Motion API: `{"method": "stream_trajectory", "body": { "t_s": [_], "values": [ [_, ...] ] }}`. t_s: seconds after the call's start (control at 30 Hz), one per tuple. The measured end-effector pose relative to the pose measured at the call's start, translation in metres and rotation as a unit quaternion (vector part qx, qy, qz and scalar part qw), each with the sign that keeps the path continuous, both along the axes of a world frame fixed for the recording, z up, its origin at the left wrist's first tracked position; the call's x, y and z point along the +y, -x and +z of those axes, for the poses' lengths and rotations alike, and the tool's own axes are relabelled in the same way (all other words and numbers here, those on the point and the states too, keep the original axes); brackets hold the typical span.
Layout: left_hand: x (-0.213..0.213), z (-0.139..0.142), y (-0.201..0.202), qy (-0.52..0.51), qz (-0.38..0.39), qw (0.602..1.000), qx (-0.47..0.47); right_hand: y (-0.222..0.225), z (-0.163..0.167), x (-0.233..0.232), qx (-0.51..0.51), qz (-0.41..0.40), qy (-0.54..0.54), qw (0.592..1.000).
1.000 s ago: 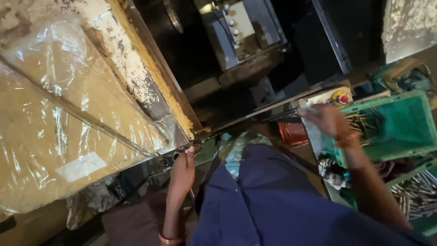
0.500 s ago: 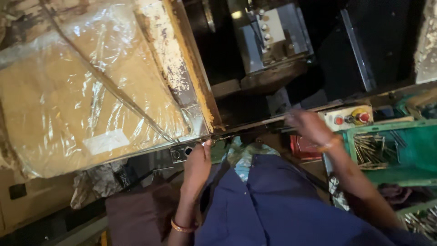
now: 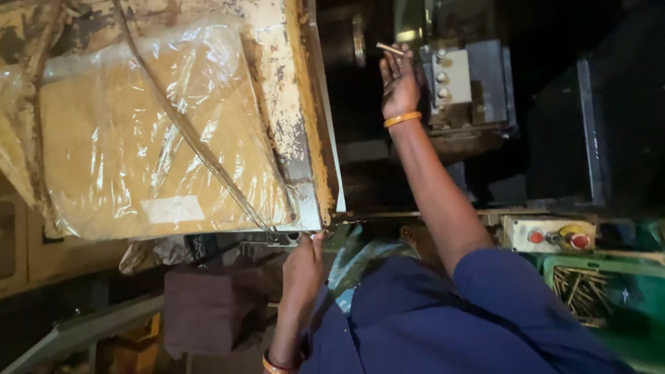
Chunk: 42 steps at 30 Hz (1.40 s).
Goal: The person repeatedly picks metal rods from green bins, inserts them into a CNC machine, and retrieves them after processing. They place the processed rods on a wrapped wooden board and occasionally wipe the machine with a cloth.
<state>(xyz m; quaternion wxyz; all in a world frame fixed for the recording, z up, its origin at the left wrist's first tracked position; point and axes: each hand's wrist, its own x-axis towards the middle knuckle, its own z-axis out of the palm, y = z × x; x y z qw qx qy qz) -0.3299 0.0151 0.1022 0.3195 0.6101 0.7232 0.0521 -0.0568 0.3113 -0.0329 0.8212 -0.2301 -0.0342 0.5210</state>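
Right hand (image 3: pixel 400 82) has risen, arm outstretched, pinching brass pin (image 3: pixel 390 48)

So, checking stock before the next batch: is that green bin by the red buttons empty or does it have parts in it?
Not empty: the green bin holds a heap of thin brass-coloured rods, seen through its open top. How deep the heap goes cannot be told.

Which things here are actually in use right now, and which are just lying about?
In use: right hand holding a small metal pin up at the machine block; left hand at the metal bracket.
Lying about: green bin of pins, button box, plastic-wrapped board.
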Motion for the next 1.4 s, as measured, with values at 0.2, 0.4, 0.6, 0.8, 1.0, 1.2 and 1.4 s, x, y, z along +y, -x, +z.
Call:
{"method": "stream_trajectory", "body": {
  "t_s": [0.2,0.4,0.6,0.8,1.0,1.2,1.4],
  "values": [
    [-0.003,-0.003,-0.001,-0.016,0.001,1.000,0.019,-0.001,-0.009,0.035,-0.012,0.041,0.033,0.999],
    [-0.003,-0.004,0.001,-0.007,0.003,1.000,0.009,0.000,-0.004,0.041,-0.095,-0.016,0.044,0.994],
    [-0.002,-0.006,0.003,-0.003,-0.004,1.000,0.005,0.010,0.000,0.040,-0.306,-0.055,0.052,0.949],
    [-0.002,-0.010,0.005,0.011,0.003,1.000,0.014,0.020,0.012,0.028,-0.417,0.055,0.195,0.886],
    [-0.004,-0.012,0.004,-0.014,0.021,0.999,-0.034,0.012,0.000,0.028,-0.273,0.033,0.131,0.953],
    [-0.014,-0.036,0.040,0.001,0.130,0.984,-0.120,0.008,-0.006,0.049,-0.234,-0.013,0.077,0.969],
    [-0.012,-0.107,0.094,-0.157,0.119,0.980,0.017,-0.004,-0.002,0.041,-0.285,0.020,0.118,0.951]
  ]
}}
